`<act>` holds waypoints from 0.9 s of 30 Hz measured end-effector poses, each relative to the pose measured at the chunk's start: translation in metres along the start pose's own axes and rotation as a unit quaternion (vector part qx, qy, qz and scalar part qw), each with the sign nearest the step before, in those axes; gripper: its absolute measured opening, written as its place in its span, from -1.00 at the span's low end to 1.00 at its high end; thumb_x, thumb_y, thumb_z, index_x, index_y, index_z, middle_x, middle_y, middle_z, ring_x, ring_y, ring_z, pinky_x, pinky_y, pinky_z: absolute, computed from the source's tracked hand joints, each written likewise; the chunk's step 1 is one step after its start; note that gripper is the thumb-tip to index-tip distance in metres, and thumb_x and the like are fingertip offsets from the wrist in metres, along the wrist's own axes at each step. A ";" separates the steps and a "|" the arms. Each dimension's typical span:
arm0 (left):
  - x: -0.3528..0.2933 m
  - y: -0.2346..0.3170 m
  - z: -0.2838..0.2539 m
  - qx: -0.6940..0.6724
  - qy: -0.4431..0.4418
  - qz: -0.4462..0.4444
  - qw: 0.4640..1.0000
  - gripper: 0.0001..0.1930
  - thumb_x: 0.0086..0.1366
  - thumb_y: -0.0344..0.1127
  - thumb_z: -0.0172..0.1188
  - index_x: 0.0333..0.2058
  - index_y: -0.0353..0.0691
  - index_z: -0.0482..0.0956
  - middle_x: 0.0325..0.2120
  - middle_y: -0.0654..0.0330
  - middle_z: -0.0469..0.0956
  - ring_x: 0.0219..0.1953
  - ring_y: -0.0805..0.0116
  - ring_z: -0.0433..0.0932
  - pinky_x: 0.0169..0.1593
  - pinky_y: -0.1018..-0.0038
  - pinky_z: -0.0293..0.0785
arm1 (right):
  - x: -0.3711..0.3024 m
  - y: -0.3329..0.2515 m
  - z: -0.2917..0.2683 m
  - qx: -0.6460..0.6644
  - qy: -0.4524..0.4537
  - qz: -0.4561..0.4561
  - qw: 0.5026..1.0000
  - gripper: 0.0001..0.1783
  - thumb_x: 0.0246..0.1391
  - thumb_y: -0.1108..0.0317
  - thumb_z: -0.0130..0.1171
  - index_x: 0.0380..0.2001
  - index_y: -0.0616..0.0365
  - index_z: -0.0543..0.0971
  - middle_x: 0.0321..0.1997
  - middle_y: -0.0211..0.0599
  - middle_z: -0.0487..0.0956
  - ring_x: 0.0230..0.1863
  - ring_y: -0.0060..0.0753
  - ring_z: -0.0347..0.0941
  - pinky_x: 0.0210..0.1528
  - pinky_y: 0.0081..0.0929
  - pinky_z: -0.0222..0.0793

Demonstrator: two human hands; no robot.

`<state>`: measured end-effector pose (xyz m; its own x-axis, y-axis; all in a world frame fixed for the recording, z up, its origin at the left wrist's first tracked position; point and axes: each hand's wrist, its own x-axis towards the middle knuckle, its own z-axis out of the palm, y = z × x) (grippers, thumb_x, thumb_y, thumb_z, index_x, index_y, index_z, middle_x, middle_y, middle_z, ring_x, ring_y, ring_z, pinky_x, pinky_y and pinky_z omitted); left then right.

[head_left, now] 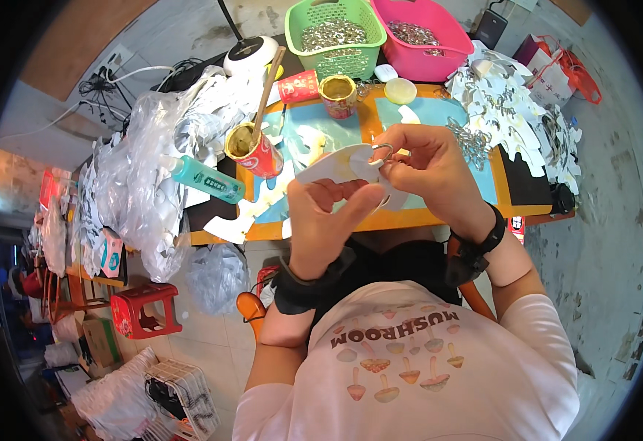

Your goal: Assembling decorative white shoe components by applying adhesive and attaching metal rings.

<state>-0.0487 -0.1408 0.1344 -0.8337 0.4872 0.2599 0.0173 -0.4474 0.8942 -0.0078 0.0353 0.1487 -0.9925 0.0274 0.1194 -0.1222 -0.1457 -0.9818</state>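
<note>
My left hand [318,224] is closed on a flat white cut-out piece [327,165], held up over the front of the table. My right hand [431,173] pinches a small metal ring [381,152] against the piece's right edge. Whether the ring goes through the piece, I cannot tell. On the tabletop beyond, more white cut-outs [271,197] with yellowish smears lie on a blue mat [347,134]. Right of my right hand is a small heap of metal rings [471,144].
A red cup [266,160] of yellowish paste holds a wooden stick [269,88]; a second paste cup [339,109] stands behind. A teal bottle [208,178] lies at the left by plastic bags [141,173]. Green [337,65] and pink [425,60] baskets hold metal parts. White pieces [508,110] are piled right.
</note>
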 end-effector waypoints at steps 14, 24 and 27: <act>-0.004 -0.040 0.023 -0.010 -0.030 -0.021 0.999 -0.81 0.33 -0.52 0.24 -0.10 -0.44 0.59 -0.26 0.19 0.66 -0.23 0.54 0.61 -0.13 0.57 0.51 | -0.038 0.011 -0.030 -0.004 0.034 0.002 0.999 -0.90 0.08 0.47 0.23 -0.35 0.29 0.58 -0.31 -0.48 0.58 -0.24 -0.78 0.45 -0.20 -0.68 0.40; 0.000 -0.068 0.066 0.018 -0.069 -0.084 0.994 -0.78 0.29 -0.45 0.31 -0.13 -0.42 0.58 -0.28 0.22 0.65 -0.32 0.57 0.59 -0.23 0.64 0.48 | -0.081 -0.004 -0.086 -0.106 0.119 -0.011 0.987 -0.94 0.03 0.48 0.20 -0.39 0.23 0.59 -0.40 -0.58 0.55 -0.39 -0.82 0.37 -0.33 -0.72 0.28; 0.010 -0.079 0.086 0.047 -0.058 -0.075 0.994 -0.73 0.30 -0.41 0.30 -0.07 -0.39 0.54 -0.31 0.20 0.65 -0.33 0.56 0.59 -0.24 0.64 0.47 | -0.096 -0.021 -0.127 -0.303 0.142 -0.040 0.942 -0.93 -0.02 0.47 0.21 -0.42 0.23 0.58 -0.51 -0.54 0.52 -0.50 -0.75 0.35 -0.44 -0.67 0.25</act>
<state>-0.0111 -0.0362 0.0977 -0.7622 0.6281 0.1568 -0.0458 -0.2939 0.9547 0.0917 0.1615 0.1392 -0.9273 0.2905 0.2360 -0.0826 0.4561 -0.8861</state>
